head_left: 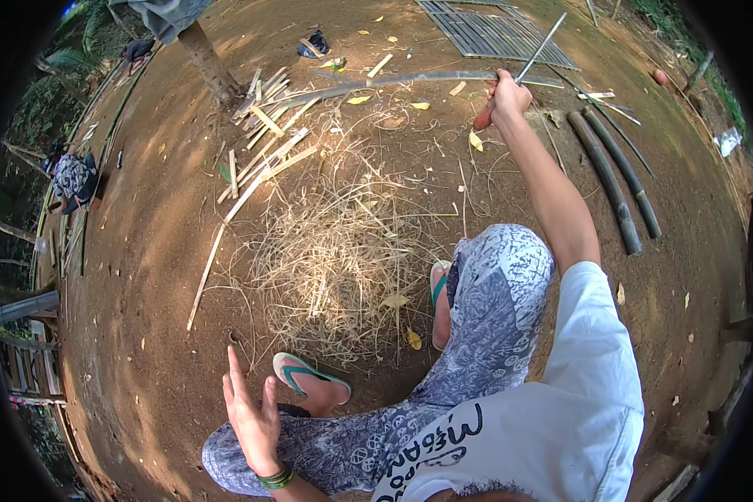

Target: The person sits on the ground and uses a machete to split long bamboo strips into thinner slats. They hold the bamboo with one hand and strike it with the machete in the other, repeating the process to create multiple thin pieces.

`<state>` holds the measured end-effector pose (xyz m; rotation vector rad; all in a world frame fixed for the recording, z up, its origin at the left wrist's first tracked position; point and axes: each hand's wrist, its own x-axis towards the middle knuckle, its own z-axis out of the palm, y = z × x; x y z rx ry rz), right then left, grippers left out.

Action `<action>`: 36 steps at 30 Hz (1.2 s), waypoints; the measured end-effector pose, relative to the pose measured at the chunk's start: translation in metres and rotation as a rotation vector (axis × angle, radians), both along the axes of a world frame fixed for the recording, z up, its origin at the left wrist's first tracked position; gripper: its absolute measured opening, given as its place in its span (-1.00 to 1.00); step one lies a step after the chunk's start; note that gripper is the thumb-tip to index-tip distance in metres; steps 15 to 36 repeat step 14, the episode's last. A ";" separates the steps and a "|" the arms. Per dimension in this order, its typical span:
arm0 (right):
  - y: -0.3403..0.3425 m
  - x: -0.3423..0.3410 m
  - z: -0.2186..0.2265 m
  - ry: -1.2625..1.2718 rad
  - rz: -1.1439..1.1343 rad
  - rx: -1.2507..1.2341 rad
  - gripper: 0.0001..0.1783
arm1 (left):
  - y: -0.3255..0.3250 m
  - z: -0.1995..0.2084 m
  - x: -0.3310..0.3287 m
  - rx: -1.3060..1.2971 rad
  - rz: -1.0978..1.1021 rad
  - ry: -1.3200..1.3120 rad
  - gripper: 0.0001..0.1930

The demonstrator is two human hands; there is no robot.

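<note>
Head view looks down on a bare dirt yard (167, 251), the largest thing here, strewn with dry leaves. A woven bamboo mat (498, 33) lies at the far edge, finished as far as can be seen. Two long dark poles (619, 180) lie whole on the right, seemingly not yet split. At centre sits a big heap of pale shavings (343, 268), which suggests much stripping is done, and beyond it a loose stack of split slats (268, 125) by a tree trunk (209, 63). The right hand (507, 94), arm stretched out, is clamped on a long knife (527, 63), blade pointing away. The left hand (251, 414) hovers by the knee, fingers spread, holding nothing. No packages, labels or signs show on the ground.
</note>
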<state>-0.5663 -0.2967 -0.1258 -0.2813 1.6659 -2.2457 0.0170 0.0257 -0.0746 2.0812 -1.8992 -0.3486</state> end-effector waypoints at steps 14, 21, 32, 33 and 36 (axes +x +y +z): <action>0.144 -0.035 -0.211 -0.033 0.514 0.750 -0.80 | 0.049 0.047 0.029 -0.135 0.008 -0.083 -0.70; 0.144 -0.035 -0.211 -0.033 0.514 0.750 -0.80 | 0.049 0.047 0.029 -0.135 0.008 -0.083 -0.70; 0.144 -0.035 -0.211 -0.033 0.514 0.750 -0.80 | 0.049 0.047 0.029 -0.135 0.008 -0.083 -0.70; 0.144 -0.035 -0.211 -0.033 0.514 0.750 -0.80 | 0.049 0.047 0.029 -0.135 0.008 -0.083 -0.70; 0.144 -0.035 -0.211 -0.033 0.514 0.750 -0.80 | 0.049 0.047 0.029 -0.135 0.008 -0.083 -0.70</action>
